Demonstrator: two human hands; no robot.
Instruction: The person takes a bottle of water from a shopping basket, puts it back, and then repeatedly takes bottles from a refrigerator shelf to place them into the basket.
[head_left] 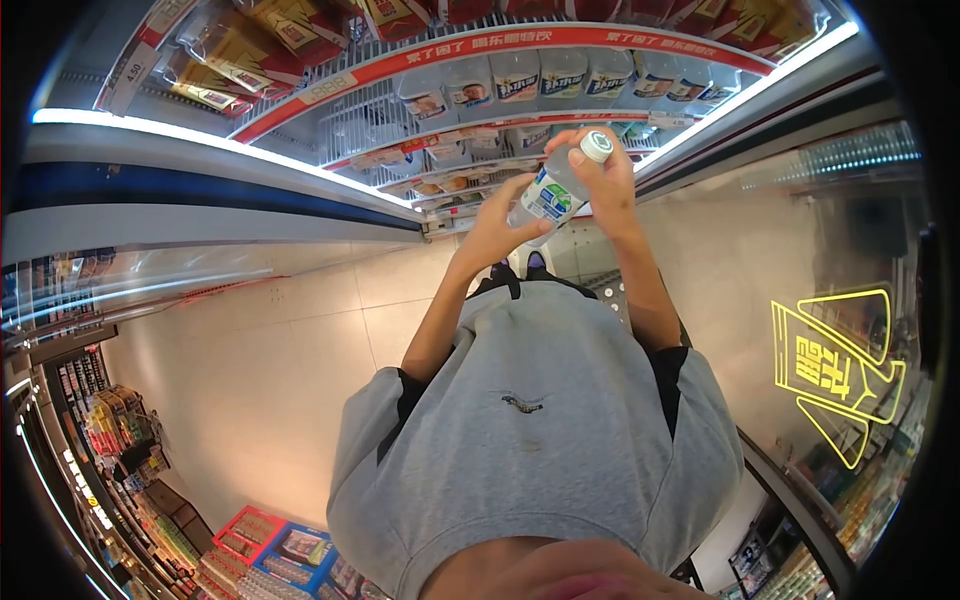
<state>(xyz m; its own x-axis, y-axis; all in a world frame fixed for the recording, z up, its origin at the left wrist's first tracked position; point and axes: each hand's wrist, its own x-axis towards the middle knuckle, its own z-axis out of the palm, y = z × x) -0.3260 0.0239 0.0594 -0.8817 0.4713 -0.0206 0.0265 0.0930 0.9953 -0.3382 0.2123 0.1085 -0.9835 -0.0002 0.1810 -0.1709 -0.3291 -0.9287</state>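
Note:
A clear plastic bottle (550, 203) with a white cap (596, 146) and a white, green and blue label is held tilted in front of the shelves, cap pointing up and to the right. My left hand (497, 225) is closed around its lower part, thumb along the near side. Around the neck, just under the cap, my right hand (608, 180) grips the bottle. Some fingers of both hands are hidden behind it.
Ahead is a lit drinks cooler with rows of bottles (518, 77) behind red price strips (430, 60). A glass door with yellow lettering (825, 370) stands to the right. Pale tiled floor (230, 380) lies left; stacked drink packs (270, 555) stand behind me.

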